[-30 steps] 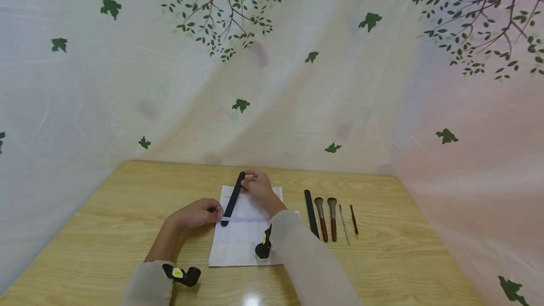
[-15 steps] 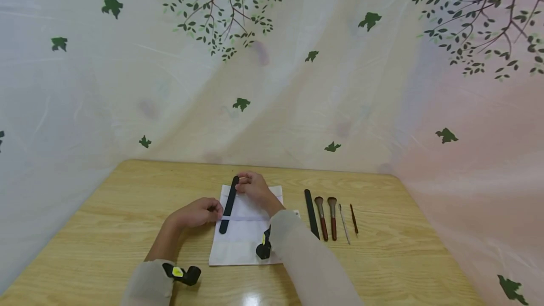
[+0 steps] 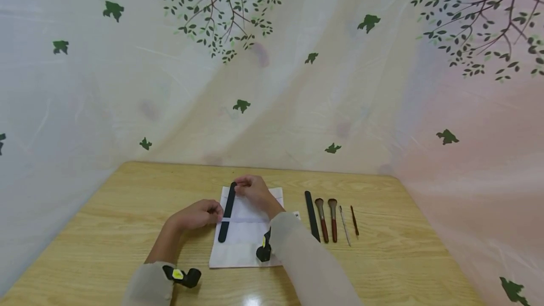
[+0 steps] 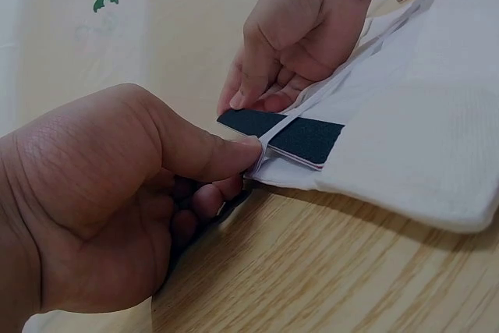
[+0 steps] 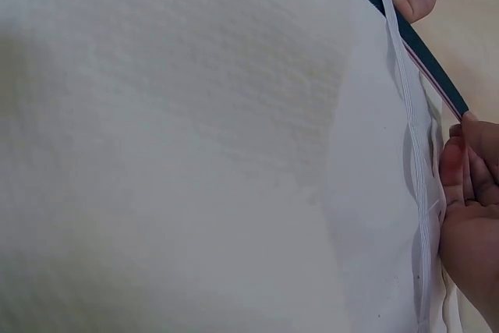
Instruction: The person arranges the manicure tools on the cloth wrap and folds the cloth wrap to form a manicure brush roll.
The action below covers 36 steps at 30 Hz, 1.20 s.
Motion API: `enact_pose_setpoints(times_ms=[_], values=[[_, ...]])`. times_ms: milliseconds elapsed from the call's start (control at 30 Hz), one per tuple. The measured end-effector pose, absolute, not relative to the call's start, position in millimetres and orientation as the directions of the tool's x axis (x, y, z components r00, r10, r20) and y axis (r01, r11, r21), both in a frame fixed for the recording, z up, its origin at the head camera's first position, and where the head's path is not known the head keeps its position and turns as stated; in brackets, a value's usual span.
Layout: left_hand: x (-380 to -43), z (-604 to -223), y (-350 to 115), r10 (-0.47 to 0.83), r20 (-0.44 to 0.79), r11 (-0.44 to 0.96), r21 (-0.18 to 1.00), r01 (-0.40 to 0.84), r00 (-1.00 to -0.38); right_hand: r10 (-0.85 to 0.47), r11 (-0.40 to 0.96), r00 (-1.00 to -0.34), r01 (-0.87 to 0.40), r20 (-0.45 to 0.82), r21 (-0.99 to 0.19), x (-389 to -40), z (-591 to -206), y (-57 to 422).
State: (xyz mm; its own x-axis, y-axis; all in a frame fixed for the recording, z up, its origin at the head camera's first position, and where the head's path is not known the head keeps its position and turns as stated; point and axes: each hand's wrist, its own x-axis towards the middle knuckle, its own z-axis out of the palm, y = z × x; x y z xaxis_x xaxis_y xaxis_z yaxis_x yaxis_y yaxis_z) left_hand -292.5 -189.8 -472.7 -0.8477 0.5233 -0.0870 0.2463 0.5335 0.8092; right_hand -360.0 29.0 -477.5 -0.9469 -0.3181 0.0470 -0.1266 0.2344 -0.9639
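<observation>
A black nail file [image 3: 225,230] lies lengthwise along the left side of a white cloth pouch [image 3: 246,254], passing beneath a white elastic band [image 4: 308,105]. My right hand [image 3: 256,192] pinches the file's far end between thumb and fingers, as the right wrist view also shows. At the pouch's left edge, my left hand [image 3: 197,213] pinches the elastic band beside the file, thumb on top. In the left wrist view, the file's dark face [image 4: 304,138] shows on both sides of the band.
To the pouch's right, a second black nail file [image 3: 311,214], two brushes with reddish-brown handles [image 3: 334,230], a thin metal tool [image 3: 344,225] and a slim brown-handled tool [image 3: 354,221] lie in a row on the wooden table [image 3: 403,259]. A leaf-patterned curtain [image 3: 272,122] hangs behind.
My right hand has slid the nail file toward me under the elastic band, so more of it shows on the near side; the file has also straightened. My left hand has stayed put.
</observation>
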Motion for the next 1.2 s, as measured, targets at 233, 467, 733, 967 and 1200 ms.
enact_pose_setpoints(times_ms=[233,467,733,967,1200], values=[[-293.7,-472.5,-190.2,0.522,-0.091,0.543,0.803,0.248,-0.848,-0.341,0.282,-0.94,-0.129,0.026,-0.951,-353.3,-471.0,26.6],[-293.1,-471.1,-190.1,0.53,-0.084,0.537,0.803,0.257,-0.844,-0.342,0.289,-0.94,-0.108,0.003,-0.951,-354.0,-470.9,25.7],[-295.7,-472.1,-189.6,0.513,-0.104,0.56,0.793,0.24,-0.852,-0.344,0.33,-0.938,-0.153,0.033,-0.932,-358.3,-476.7,28.5],[-296.4,-470.4,-189.9,0.518,-0.096,0.565,0.784,0.256,-0.85,-0.349,0.382,-0.937,-0.167,0.025,-0.909,-360.8,-478.8,28.6],[-295.9,-469.5,-188.8,0.515,-0.104,0.573,0.78,0.252,-0.851,-0.383,0.414,-0.923,-0.216,0.046,-0.884,-358.6,-479.0,28.4]])
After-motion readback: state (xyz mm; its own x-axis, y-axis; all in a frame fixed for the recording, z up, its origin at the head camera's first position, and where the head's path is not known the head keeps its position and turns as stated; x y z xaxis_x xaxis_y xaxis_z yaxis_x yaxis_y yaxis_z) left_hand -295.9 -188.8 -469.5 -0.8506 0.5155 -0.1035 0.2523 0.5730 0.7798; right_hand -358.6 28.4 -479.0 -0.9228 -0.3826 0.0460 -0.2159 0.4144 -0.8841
